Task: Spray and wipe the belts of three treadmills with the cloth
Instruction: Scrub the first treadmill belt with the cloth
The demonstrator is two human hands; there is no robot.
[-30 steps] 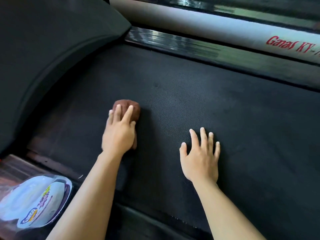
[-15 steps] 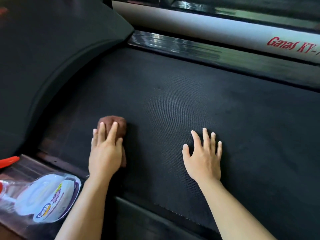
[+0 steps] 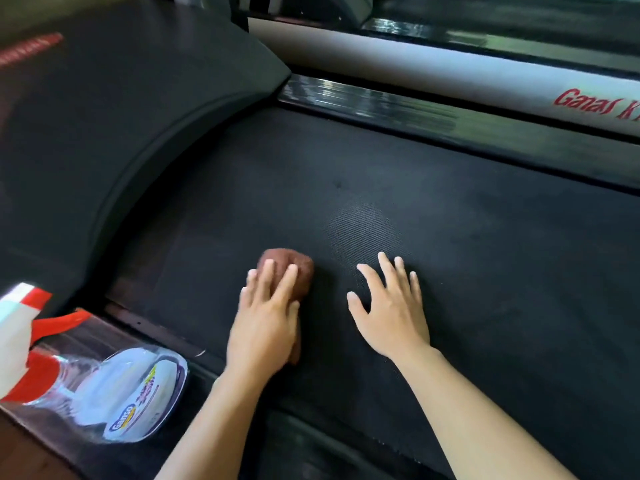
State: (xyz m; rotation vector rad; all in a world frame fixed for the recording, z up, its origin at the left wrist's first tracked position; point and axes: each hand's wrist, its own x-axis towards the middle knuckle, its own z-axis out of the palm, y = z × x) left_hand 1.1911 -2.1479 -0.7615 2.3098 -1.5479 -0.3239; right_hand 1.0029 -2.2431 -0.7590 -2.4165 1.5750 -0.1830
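Brown cloth (image 3: 294,268) is pressed to a black treadmill belt (image 3: 450,254) under a person's left hand (image 3: 265,327), just right of the spray bottle (image 3: 104,386) that lies on its side.

The left hand's fingers lie straight and slightly spread over the bunched cloth, pushing rather than gripping; most of the wad hides beneath the palm, and its rounded end shows past the fingertips, up and away from the bottle. The right hand (image 3: 391,313), farther from the bottle again, rests splayed on the belt and holds nothing. A good wipe likely needs even downward pressure and overlapping strokes worked outward from the bottle's side, with the right hand bracing.
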